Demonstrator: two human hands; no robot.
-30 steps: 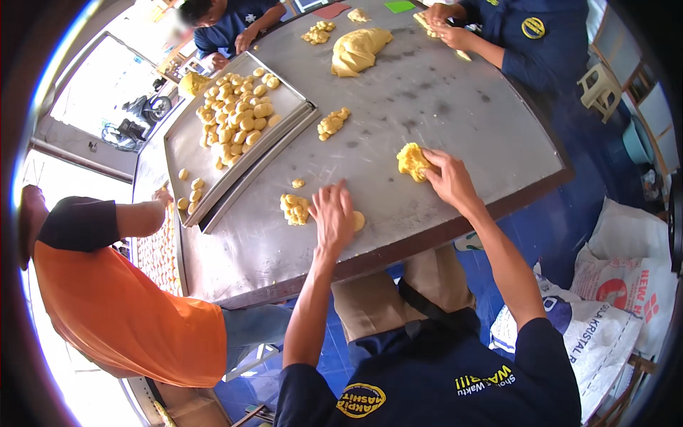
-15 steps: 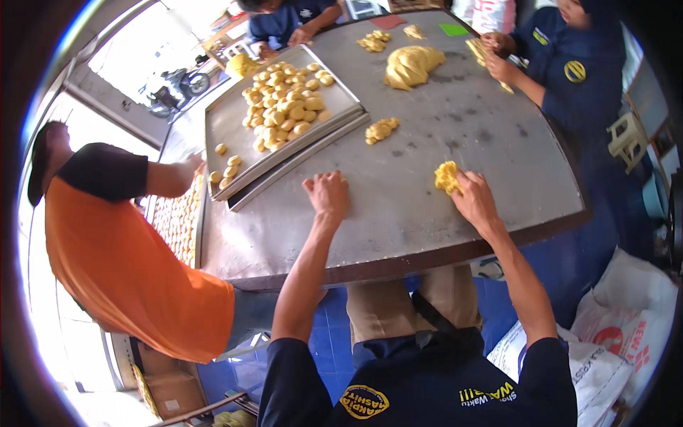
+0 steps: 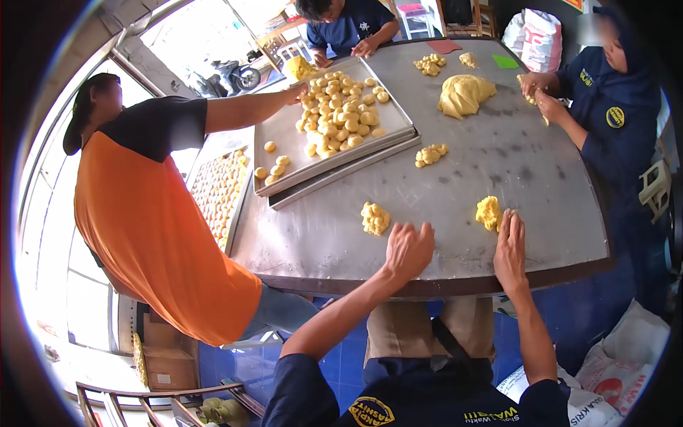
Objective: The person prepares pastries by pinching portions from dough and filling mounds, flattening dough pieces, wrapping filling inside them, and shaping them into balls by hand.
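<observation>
Left hand (image 3: 410, 250): fingers curled; I can't tell if holding anything.
Right hand (image 3: 510, 248): fingers straight, together.
Yellow lump (image 3: 488, 213): right of centre, beside right fingertips.
Dough pieces (image 3: 375, 218): centre, near left hand.

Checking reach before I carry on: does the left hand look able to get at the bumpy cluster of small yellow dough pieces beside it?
Probably yes: the dough cluster lies just left of the left hand, nothing between them, though the hand looks curled and may need opening.
</observation>
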